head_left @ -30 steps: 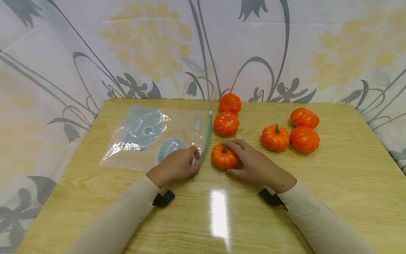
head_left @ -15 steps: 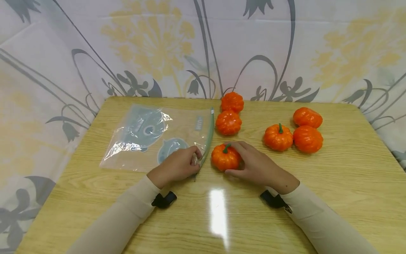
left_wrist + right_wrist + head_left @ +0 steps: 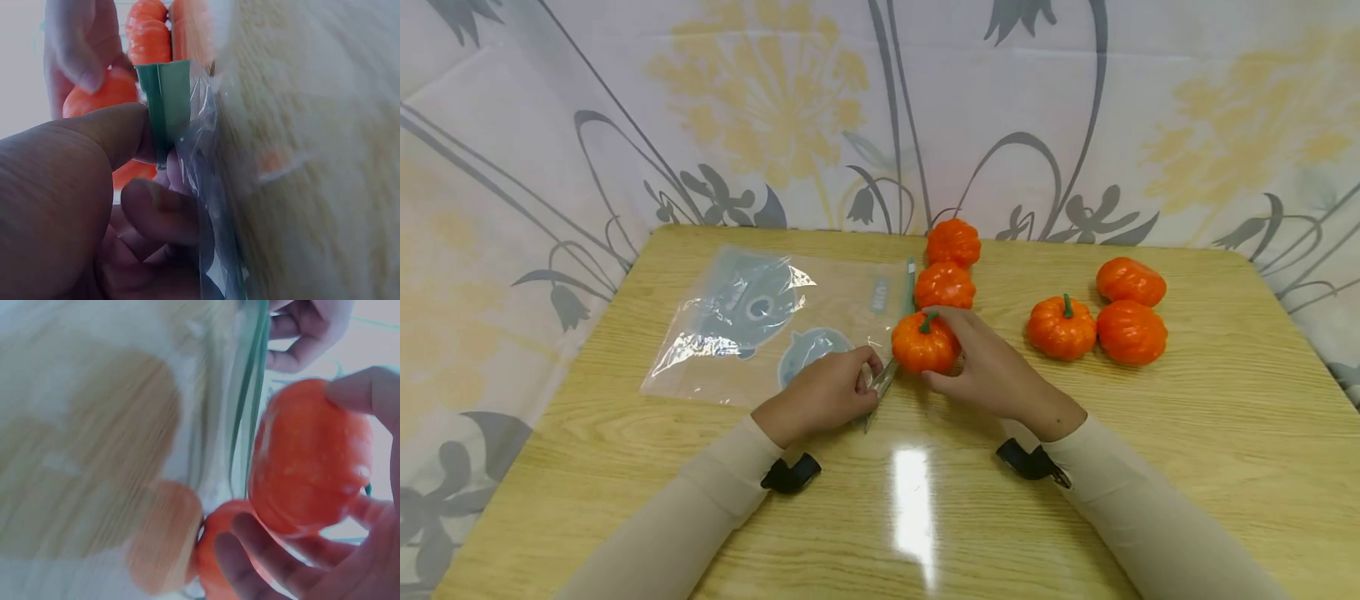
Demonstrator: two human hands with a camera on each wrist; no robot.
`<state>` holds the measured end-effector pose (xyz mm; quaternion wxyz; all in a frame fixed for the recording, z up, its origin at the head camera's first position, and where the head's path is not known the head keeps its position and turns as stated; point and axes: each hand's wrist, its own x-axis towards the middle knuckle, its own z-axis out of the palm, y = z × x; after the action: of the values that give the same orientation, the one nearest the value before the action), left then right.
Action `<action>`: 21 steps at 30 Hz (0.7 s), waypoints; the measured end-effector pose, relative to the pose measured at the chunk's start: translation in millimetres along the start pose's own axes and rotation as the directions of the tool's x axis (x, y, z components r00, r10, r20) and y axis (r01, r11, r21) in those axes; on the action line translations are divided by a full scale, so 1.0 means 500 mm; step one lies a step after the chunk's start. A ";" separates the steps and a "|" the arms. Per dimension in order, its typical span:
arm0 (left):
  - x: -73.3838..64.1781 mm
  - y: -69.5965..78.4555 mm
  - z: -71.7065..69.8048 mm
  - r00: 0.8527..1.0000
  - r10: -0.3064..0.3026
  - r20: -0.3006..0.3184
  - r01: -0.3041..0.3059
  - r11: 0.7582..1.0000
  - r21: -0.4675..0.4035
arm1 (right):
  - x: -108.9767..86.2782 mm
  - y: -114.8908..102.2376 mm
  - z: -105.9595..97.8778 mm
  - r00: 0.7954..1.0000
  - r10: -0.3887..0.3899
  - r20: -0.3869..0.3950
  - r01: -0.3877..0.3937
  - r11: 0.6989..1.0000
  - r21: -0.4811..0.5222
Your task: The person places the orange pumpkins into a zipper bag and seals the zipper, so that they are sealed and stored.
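My right hand (image 3: 996,371) grips a small orange pumpkin (image 3: 922,343) with a green stem, thumb and fingers around its side. The pumpkin is held at the open edge of a clear zip bag (image 3: 842,287) with blue printed shapes, which lies flat on the table. With thumb and fingers, my left hand (image 3: 823,390) pinches the near corner of the bag's green zip edge (image 3: 167,100), lifting it a little. In the right wrist view the held pumpkin (image 3: 312,459) is beside the green zip strip (image 3: 250,381).
Two pumpkins (image 3: 945,286) stand behind the held one, close to the bag's zip end. Several more, among them an upright pumpkin (image 3: 1062,327), sit at the right. The wooden table (image 3: 1210,433) ends at a patterned cloth (image 3: 970,108) behind.
My right hand has lifted the pumpkin and brought it up and slightly left to the bag's edge. The near part of the zip edge now stands apart; my left hand keeps its pinch.
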<state>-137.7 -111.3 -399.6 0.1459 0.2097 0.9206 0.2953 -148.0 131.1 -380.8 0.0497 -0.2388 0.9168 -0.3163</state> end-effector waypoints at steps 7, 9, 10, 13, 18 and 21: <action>0.007 0.002 0.001 1.000 0.001 0.027 0.000 1.000 -0.029 | 0.007 -0.007 0.008 0.999 0.039 -0.032 -0.038 0.998 0.052; 0.008 0.001 -0.001 1.000 -0.002 0.021 0.003 0.999 -0.039 | 0.008 -0.005 0.010 0.999 0.030 -0.031 -0.028 0.998 0.058; 0.008 0.000 -0.001 1.000 -0.006 0.020 0.007 0.999 -0.044 | 0.008 -0.004 0.011 0.999 0.023 -0.032 -0.021 0.998 0.061; 0.007 -0.004 -0.001 0.999 -0.020 0.033 0.022 0.998 -0.061 | 0.009 0.000 0.018 1.000 0.002 -0.027 -0.001 0.998 0.063; 0.006 -0.005 0.001 0.998 -0.038 0.048 0.042 0.995 -0.091 | 0.006 0.005 0.022 1.000 0.002 -0.024 -0.002 0.999 0.036; 0.006 -0.003 0.001 0.998 -0.041 0.040 0.046 0.992 -0.116 | 0.006 0.006 0.021 1.000 0.003 -0.015 -0.002 1.000 0.027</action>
<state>-140.4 -110.7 -401.3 0.1818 0.1862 0.9031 0.3416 -149.3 126.1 -390.7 0.0463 -0.2345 0.9130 -0.3305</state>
